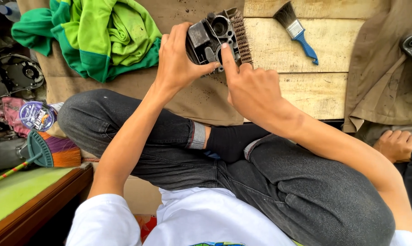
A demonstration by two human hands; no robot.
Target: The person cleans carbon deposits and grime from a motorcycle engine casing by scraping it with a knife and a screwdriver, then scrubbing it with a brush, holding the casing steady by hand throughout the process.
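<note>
My left hand [176, 64] grips a dark grey metal engine part [210, 36] from its left side and holds it up over a brown cloth. Against the part's right side lies a wire brush [242, 38] with brown bristles. My right hand [253, 89] is closed around the brush's lower end, its index finger stretched up onto the part's face. The brush handle is hidden inside that hand. I sit cross-legged in dark jeans, both forearms reaching forward over my knees.
A blue-handled paintbrush [299, 32] lies on pale wooden planks [306, 86] at the back. A green cloth [101, 36] is bunched at the back left. On the left are a broom [48, 152], a round tin [36, 116] and engine covers [14, 73]. Another person's hand [396, 146] rests at right.
</note>
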